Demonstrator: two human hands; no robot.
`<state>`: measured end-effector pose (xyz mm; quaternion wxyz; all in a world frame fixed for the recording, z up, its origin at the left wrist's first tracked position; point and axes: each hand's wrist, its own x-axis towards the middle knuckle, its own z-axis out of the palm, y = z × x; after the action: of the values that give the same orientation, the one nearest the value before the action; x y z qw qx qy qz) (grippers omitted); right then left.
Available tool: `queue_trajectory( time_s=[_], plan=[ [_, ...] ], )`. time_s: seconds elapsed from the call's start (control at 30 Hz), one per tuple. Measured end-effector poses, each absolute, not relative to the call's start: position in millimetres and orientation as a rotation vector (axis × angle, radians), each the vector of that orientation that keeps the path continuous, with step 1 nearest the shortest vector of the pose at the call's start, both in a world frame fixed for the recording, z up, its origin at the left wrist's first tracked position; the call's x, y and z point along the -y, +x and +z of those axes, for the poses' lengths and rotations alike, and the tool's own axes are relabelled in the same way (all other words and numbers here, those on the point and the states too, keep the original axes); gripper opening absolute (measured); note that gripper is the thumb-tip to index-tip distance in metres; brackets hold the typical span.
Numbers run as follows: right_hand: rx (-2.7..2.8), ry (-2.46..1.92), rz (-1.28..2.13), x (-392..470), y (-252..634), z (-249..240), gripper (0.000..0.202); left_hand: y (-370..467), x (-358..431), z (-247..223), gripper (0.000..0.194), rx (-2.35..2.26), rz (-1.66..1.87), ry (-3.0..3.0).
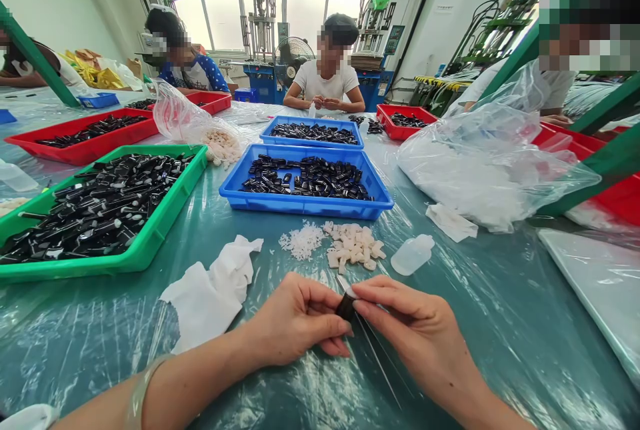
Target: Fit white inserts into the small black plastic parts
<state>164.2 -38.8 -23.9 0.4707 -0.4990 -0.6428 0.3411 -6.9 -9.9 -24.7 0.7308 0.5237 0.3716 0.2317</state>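
My left hand [300, 323] is closed, thumb and fingers pinching a small black plastic part [345, 308]. Close against it, the fingertips of my right hand [410, 323] press at the part's upper end, where a pale piece [351, 293] shows. A thin pair of metal tweezers [377, 358] lies under the right fingers, its slender prongs pointing down toward me; my fingers hide its middle. Just beyond my hands are a heap of beige plugs [354, 245], a pile of small white bits [302, 241] and a translucent squeeze bottle [413, 255] lying on its side.
Ahead stands a blue tray [306, 204] of black parts, another blue tray [313, 143] behind it. A green tray [150, 243] full of black parts is at left, near a crumpled white cloth [210, 293]. A plastic bag [480, 170] sits at right. Several people work around the table.
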Motion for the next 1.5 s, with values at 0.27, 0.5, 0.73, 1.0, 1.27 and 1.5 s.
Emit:
queue_trajectory(
  time_s=[0.27, 0.5, 0.73, 1.0, 1.27, 1.5],
  plan=[
    [1.419, -1.198, 0.897, 41.8, 157.9, -28.8, 0.015, -5.3, 11.3, -25.0, 0.013, -0.843, 0.524, 1.207],
    [1.394, -1.181, 0.866, 43.4, 154.9, -34.2, 0.016, -5.6, 14.2, -26.0, 0.013, -0.858, 0.542, 1.255],
    [1.646, -1.052, 0.769, 44.3, 160.1, -31.6, 0.023, -7.7, 12.5, -23.2, 0.013, -0.843, 0.538, 1.259],
    [1.712, -1.044, 0.762, 43.3, 159.7, -33.3, 0.027, -8.0, 10.3, -19.9, 0.011, -0.844, 0.527, 1.214],
    [1.676, -1.055, 0.796, 41.6, 158.1, -38.1, 0.022, -9.0, 12.5, -22.8, 0.008, -0.886, 0.534, 1.244],
    [1.808, -1.106, 0.607, 41.2, 160.7, -39.8, 0.037, -11.8, -1.1, -16.1, 0.009, -0.888, 0.632, 1.171]
  ],
)
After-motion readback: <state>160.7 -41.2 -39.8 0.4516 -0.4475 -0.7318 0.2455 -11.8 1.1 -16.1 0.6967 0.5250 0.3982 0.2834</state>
